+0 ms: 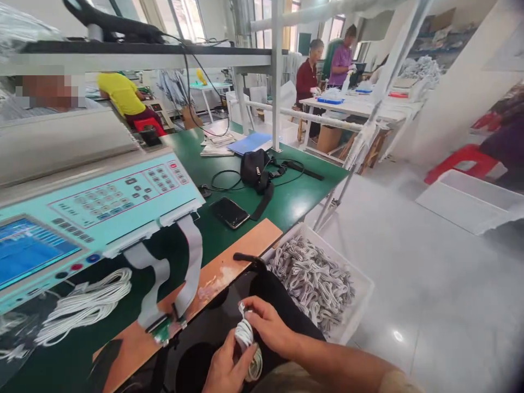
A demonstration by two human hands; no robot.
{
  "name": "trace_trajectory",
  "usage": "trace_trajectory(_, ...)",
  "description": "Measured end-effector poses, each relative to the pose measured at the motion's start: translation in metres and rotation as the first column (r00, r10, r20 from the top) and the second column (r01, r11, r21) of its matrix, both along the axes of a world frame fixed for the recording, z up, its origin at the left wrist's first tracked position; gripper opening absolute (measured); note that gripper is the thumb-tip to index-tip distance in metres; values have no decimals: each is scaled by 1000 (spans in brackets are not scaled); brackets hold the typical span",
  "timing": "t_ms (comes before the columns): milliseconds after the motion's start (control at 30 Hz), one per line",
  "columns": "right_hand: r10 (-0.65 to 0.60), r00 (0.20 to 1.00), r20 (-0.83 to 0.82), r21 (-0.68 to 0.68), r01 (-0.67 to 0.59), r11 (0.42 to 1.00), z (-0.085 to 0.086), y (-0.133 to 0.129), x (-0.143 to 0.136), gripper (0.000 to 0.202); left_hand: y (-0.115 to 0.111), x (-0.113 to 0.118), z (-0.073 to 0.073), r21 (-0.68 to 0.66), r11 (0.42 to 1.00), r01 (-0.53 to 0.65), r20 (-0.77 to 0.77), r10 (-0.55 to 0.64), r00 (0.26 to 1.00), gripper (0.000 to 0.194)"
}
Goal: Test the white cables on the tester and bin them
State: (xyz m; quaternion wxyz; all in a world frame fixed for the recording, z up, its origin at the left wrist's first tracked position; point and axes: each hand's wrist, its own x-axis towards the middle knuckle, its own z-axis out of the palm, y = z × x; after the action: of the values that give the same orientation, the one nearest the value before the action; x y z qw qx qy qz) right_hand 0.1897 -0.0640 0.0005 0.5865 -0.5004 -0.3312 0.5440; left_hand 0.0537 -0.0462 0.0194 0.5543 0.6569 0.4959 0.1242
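Low in the head view, over my lap, my left hand [230, 364] is wrapped round a coiled white cable [244, 334]. My right hand [268, 325] pinches the upper end of that cable, where a small white connector [241, 308] sticks out above the fingertips. The lower loops of the coil hang below my left fingers. Left of my hands, a small green circuit board [161, 330] with flat grey ribbon cables [190, 262] rests on a wooden board [249, 243] along the table edge.
A white bin [364, 295] full of bundled cables stands right of my lap. On the green table [303, 196] are a teal tester [118, 202], a bundle of white cables [92, 303], a phone [230, 212] and a black pouch [254, 168]. Several people work beyond.
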Motion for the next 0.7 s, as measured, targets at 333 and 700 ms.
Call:
trace_trajectory(333, -57, 998, -16, 26, 58, 998, -8, -36, 58, 40, 7, 53, 0, -217, 906, 362, 173, -330, 928, 41)
trace_trajectory(700, -216, 954, 209, -283, 270, 920, -94, -37, 123, 43, 32, 135, -17, -401, 910, 106, 149, -49, 988, 51)
